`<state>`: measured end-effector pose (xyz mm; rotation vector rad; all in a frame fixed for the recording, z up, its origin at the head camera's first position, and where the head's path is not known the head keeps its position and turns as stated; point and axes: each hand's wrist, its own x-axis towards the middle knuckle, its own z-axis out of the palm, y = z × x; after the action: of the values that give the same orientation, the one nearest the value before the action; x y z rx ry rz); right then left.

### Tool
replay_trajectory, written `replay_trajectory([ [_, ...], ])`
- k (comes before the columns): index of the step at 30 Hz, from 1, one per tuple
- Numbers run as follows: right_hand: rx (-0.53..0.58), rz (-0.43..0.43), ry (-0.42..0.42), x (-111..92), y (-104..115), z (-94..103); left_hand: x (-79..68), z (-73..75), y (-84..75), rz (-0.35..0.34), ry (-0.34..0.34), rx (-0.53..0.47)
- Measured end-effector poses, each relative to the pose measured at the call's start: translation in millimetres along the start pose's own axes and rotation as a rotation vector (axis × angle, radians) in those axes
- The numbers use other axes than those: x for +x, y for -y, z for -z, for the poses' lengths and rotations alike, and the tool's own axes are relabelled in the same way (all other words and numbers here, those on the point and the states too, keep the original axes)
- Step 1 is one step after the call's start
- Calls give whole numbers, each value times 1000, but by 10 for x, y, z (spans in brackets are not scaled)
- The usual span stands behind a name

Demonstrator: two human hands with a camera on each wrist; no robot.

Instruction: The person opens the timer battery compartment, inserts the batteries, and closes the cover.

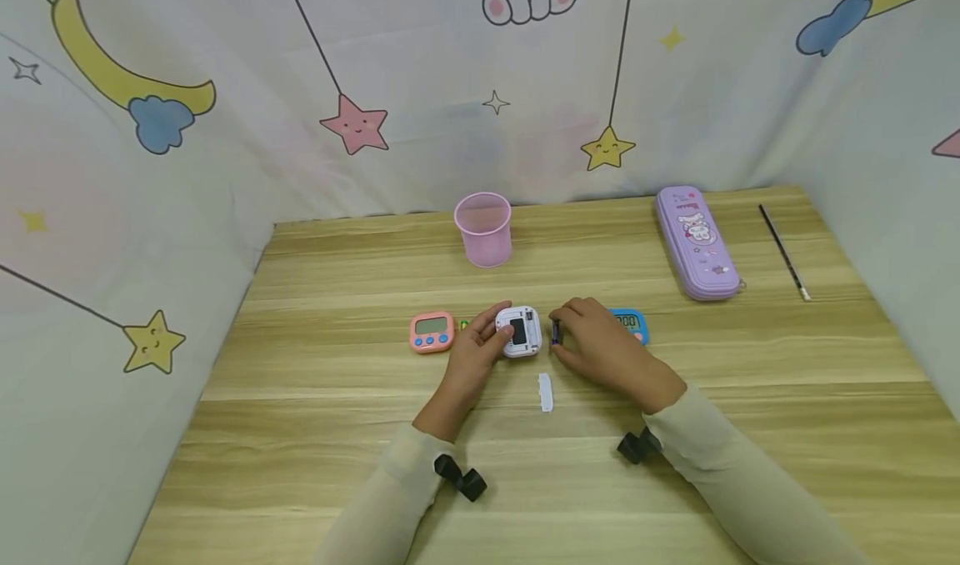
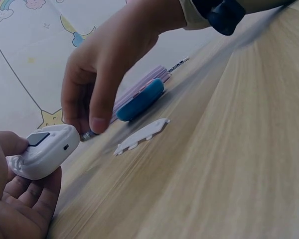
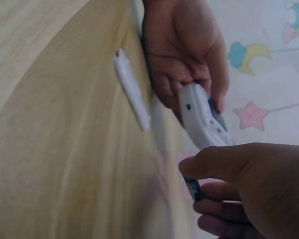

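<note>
My left hand grips a white digital timer, its back turned up and a long battery slot uncovered along the right side. Between thumb and fingertips, my right hand pinches a small dark battery just right of the timer, apart from it; the right wrist view shows the battery below the thumb. On the table, nearer the person, lies the white battery cover, also visible in the left wrist view as a notched strip. Whether the slot holds anything is too small to tell.
A pink timer lies left of the left hand, with a small green object beside it. The right hand partly covers a blue timer. Farther back are a pink cup, a purple pencil case and a thin dark pencil.
</note>
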<state>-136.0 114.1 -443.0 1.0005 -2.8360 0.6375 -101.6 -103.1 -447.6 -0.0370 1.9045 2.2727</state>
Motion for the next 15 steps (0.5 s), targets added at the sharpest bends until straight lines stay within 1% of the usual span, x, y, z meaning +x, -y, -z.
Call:
replay_trajectory([
  [4, 26, 20, -34, 0, 50, 104, -7, 0, 0, -8, 2, 1],
  [8, 60, 54, -67, -2, 107, 184, 56, 47, 117, -7, 10, -10],
  [11, 87, 103, -84, -2, 144, 199, 100, 76, 214, -13, 14, -16],
  [15, 109, 163, -94, 1, 170, 167, 107, 68, 250, -32, 8, -9],
])
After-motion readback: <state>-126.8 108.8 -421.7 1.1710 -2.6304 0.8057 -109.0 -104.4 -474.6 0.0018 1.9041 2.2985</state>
